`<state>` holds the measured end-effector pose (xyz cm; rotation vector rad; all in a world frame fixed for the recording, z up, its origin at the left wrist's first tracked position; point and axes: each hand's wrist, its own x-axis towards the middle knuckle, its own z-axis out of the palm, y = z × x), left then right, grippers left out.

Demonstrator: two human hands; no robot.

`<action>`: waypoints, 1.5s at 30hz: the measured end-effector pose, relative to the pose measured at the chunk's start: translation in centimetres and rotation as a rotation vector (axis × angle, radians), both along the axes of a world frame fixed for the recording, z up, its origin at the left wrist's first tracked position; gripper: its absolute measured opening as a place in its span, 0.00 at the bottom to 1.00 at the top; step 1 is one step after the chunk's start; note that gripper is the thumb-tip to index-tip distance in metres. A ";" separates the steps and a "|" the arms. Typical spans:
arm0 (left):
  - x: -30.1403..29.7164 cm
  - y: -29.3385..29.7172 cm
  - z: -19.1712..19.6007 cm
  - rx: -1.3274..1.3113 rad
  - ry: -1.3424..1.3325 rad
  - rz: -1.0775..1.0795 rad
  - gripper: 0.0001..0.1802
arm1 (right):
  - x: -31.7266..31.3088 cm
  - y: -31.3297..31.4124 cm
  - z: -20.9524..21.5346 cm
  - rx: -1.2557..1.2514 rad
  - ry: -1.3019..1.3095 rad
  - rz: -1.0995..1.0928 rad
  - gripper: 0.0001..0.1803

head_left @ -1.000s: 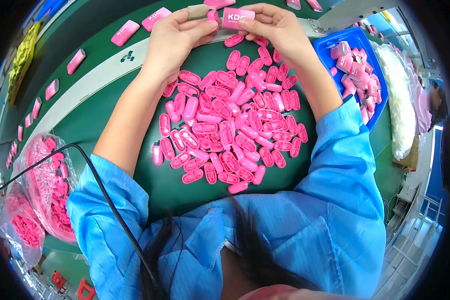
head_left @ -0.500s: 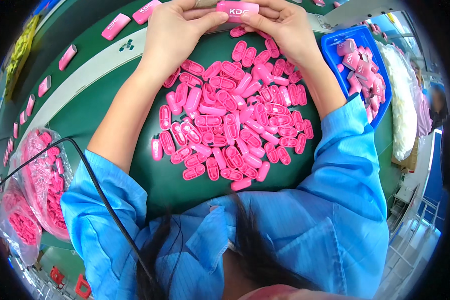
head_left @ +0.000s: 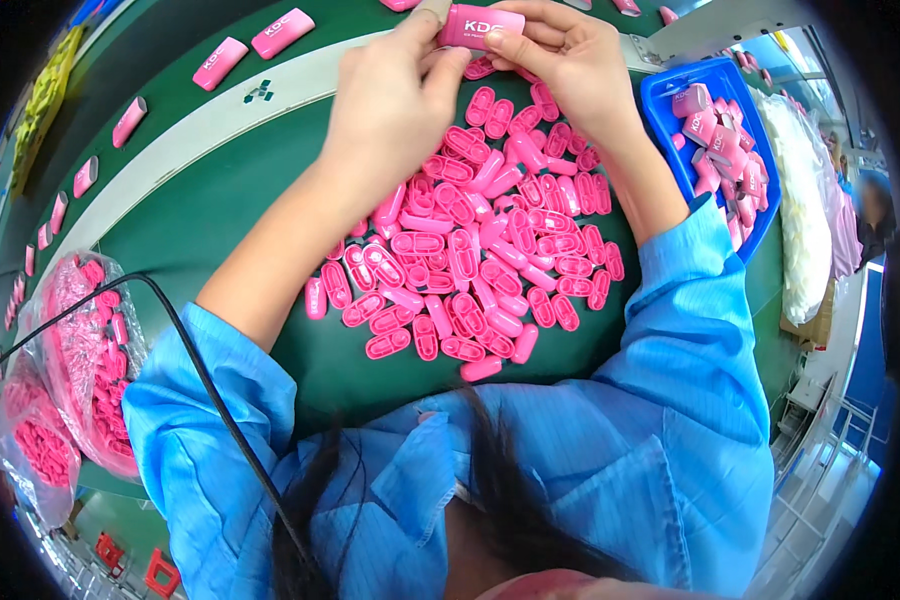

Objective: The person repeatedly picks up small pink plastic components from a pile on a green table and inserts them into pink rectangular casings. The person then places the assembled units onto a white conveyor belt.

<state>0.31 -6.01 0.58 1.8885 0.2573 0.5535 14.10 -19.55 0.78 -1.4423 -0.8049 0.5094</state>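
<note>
A flat pink plastic case [head_left: 482, 27] with white print is held up beyond the pile, at the top of the view. My right hand [head_left: 588, 75] pinches its right end, thumb across the front. At the left end, my left hand [head_left: 395, 105] is closed against the case, thumb by its lower edge. A beige cover wraps a left fingertip. Under and between my forearms lies a heap of small pink oblong plastic pieces [head_left: 462, 255], many turned with their hollow side up. The left hand and forearm cover the heap's upper left part.
Pink cases lie spaced along a green belt [head_left: 175, 90] behind a pale curved rail [head_left: 185, 145]. A blue bin [head_left: 660, 140] with more cases stands right. Clear bags of pink parts [head_left: 75, 350] sit left. A black cable [head_left: 185, 345] crosses my left sleeve.
My left hand has shifted right and turned, its thumb dropping from the case's front to its lower edge. The case has moved slightly right. Cases on the belt have slid leftward.
</note>
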 end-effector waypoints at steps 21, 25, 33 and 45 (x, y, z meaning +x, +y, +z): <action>-9.9 1.9 -1.5 0.585 0.037 0.141 0.20 | 6.8 2.4 -1.4 -0.312 -0.746 -0.399 0.18; -7.1 1.9 -2.1 0.574 0.010 0.059 0.16 | 6.1 0.5 -2.8 -0.294 -0.524 -0.191 0.14; 0.5 2.9 0.3 0.411 0.185 -0.134 0.14 | 6.3 -0.8 -4.0 -0.205 -0.329 -0.101 0.14; 4.0 2.2 1.0 0.581 0.059 -0.061 0.15 | 9.0 0.0 -1.0 -0.342 -0.934 -0.501 0.14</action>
